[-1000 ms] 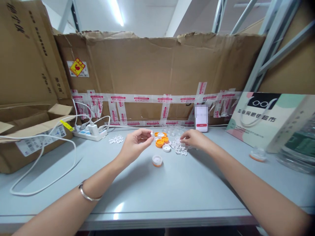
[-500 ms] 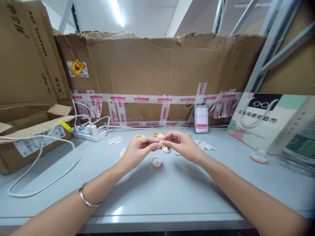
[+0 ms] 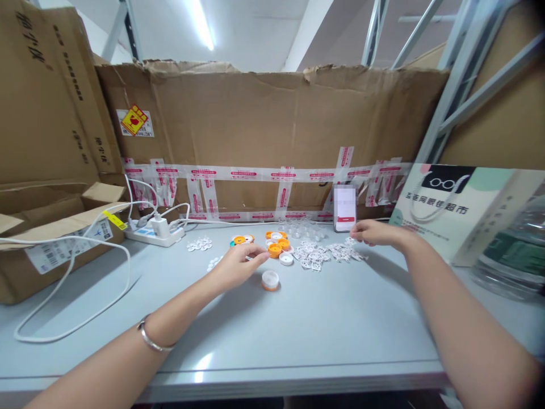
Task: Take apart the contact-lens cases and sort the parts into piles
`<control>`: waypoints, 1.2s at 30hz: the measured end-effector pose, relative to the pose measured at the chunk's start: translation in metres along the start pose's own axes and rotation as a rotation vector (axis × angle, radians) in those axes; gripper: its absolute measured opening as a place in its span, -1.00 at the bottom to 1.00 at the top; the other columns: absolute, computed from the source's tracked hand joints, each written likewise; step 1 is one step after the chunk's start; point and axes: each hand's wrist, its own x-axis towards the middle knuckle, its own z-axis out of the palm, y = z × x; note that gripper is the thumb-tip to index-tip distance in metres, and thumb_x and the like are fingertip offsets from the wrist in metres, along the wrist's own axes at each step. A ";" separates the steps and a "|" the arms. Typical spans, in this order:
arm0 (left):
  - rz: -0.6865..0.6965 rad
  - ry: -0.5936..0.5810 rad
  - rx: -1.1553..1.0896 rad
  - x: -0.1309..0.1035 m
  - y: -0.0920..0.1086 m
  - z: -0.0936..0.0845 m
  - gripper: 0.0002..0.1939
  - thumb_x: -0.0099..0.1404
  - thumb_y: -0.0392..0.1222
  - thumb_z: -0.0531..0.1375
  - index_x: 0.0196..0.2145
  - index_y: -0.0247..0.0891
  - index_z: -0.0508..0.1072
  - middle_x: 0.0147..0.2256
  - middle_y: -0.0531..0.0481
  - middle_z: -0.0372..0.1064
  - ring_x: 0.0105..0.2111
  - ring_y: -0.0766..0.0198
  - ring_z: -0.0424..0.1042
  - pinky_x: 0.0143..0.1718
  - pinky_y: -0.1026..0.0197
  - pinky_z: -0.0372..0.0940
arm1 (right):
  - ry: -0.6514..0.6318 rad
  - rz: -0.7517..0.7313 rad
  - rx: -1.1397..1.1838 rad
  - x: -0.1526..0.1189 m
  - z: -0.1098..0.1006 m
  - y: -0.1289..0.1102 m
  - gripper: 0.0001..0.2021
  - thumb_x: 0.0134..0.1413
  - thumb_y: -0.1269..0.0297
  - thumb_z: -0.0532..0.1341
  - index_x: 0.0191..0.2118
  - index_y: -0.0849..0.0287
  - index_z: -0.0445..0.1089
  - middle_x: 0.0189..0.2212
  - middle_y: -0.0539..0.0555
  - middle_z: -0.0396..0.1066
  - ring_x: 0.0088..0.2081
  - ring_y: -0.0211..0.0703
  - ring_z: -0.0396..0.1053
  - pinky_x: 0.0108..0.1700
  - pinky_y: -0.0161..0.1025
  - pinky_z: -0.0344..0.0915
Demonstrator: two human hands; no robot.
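Note:
My left hand [image 3: 242,264] hovers over the table with thumb and fingertips slightly apart, and nothing shows between them. To its right are several orange caps [image 3: 275,250] and a white cap [image 3: 286,259]. A round white-and-orange cap [image 3: 270,280] stands closer to me. My right hand [image 3: 371,233] is at the right end of a heap of small white plastic pieces [image 3: 343,252]. Its fingers are pinched on one small white piece [image 3: 349,241], partly hidden by the fingertips. Another heap of white perforated pieces [image 3: 313,255] lies between the hands.
Clear plastic domes [image 3: 304,229] and an upright phone [image 3: 344,209] stand at the back. Small white discs [image 3: 199,244] lie on the left. Around the table are a power strip [image 3: 155,232], an open carton [image 3: 55,238], a paper bag [image 3: 443,213] and a large bottle [image 3: 515,250].
My hands were together over the caps on a small white piece. My right hand has moved away right to the white heap; my left hand has stayed nearly in place.

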 end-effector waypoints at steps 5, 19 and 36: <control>-0.034 -0.087 -0.007 0.001 -0.005 -0.004 -0.56 0.26 0.07 -0.10 -0.28 -0.25 0.44 -0.25 -0.02 0.40 -0.26 0.25 0.34 -0.28 0.27 0.21 | -0.052 0.026 -0.062 -0.003 0.004 -0.005 -0.98 -0.27 0.43 0.21 -0.60 0.21 0.36 -0.60 0.03 0.33 -0.56 -0.25 0.24 -0.50 -0.31 0.18; 0.101 -0.216 0.259 -0.001 -0.019 0.005 -0.50 -0.11 0.16 0.25 -0.32 -0.27 0.37 -0.34 -0.01 0.28 -0.37 0.25 0.25 -0.43 0.30 0.13 | -0.195 -0.695 0.081 -0.056 0.117 -0.120 -0.52 -0.33 -0.12 0.28 -0.36 0.18 0.30 -0.50 -0.04 0.25 -0.48 -0.28 0.15 -0.51 -0.37 0.02; 0.196 -0.229 0.215 0.000 -0.018 0.004 -0.72 0.00 -0.01 0.20 -0.41 -0.29 0.44 -0.47 0.04 0.33 -0.45 0.33 0.27 -0.47 0.33 0.12 | -0.405 -0.705 0.322 -0.049 0.102 -0.112 -0.67 -0.05 0.02 0.17 -0.27 0.19 0.38 -0.39 0.02 0.38 -0.37 -0.24 0.29 -0.36 -0.33 0.19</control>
